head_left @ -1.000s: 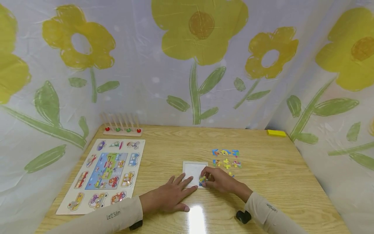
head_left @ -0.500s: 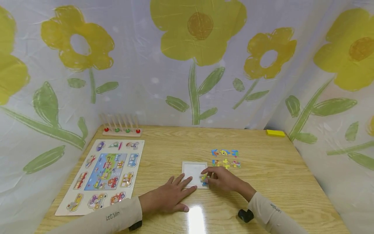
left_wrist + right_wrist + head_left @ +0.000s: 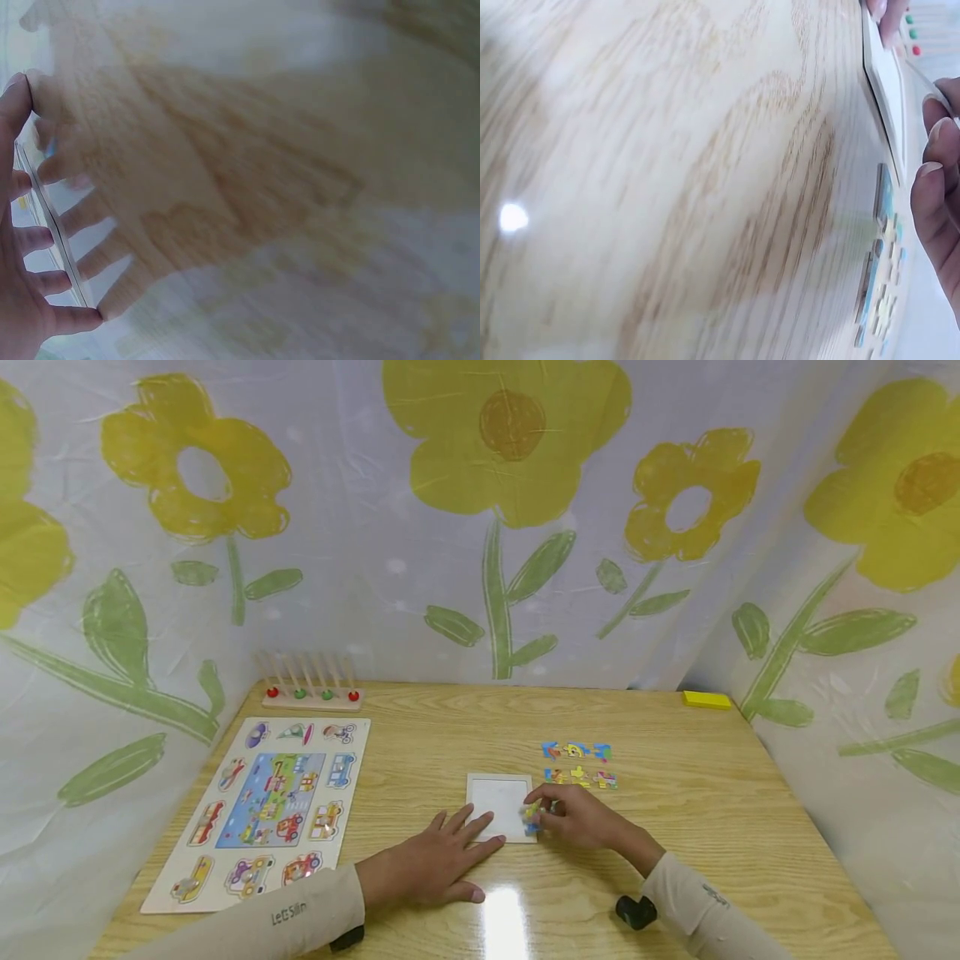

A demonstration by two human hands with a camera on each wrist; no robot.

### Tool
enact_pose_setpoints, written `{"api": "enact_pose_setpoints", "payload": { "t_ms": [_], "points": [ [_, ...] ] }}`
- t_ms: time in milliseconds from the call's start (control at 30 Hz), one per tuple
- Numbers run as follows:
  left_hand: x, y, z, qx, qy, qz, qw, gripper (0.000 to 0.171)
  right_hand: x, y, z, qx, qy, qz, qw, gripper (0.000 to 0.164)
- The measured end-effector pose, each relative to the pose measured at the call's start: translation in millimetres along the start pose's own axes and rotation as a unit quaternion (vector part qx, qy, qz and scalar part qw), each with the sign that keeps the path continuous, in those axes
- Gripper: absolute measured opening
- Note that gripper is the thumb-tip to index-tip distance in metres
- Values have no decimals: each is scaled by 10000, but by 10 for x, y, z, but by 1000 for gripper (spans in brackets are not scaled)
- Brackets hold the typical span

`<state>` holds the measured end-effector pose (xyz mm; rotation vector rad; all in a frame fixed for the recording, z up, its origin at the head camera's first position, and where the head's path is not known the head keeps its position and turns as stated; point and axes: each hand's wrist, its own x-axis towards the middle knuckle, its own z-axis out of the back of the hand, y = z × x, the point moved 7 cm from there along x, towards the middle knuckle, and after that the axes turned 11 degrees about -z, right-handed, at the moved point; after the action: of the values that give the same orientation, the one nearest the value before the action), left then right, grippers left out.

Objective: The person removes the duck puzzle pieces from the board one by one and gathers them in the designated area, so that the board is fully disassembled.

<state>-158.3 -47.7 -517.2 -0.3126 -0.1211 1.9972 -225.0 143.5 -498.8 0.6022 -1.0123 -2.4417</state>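
Note:
A small square puzzle tray (image 3: 495, 797) with a pale rim lies on the table in the head view; its visible inside is plain white. My left hand (image 3: 432, 864) lies flat with fingers spread, fingertips over the tray's lower left part. In the left wrist view the same hand (image 3: 34, 255) touches the tray edge. At the tray's right side, my right hand (image 3: 576, 817) pinches a yellow and blue puzzle piece (image 3: 531, 817), partly covered by the fingers. In the right wrist view the curled fingers (image 3: 932, 191) show, while the held piece is hardly visible.
Loose puzzle pieces (image 3: 577, 749) lie in rows beyond my right hand. A large vehicle puzzle board (image 3: 352, 827) is at the left. Behind it stands a peg rack (image 3: 313, 700) with red and green beads. A yellow block (image 3: 707, 700) sits at the back right, near the flowered curtain.
My right hand has shifted to the right with the puzzle piece, from inside the tray's lower right corner to its right rim. The left hand has stayed in place.

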Motion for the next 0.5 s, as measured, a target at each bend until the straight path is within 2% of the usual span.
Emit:
{"api": "enact_pose_setpoints", "payload": {
  "t_ms": [333, 500],
  "points": [
    [-4, -8, 10, -96, 15, 49, 9999, 73, -52, -80, 81, 120, -93, -24, 9999, 31],
    [1, -5, 8, -80, 11, 58, 10000, 72, -88, -110, 129, 378, -110, -59, 9992, 32]
  ]
}}
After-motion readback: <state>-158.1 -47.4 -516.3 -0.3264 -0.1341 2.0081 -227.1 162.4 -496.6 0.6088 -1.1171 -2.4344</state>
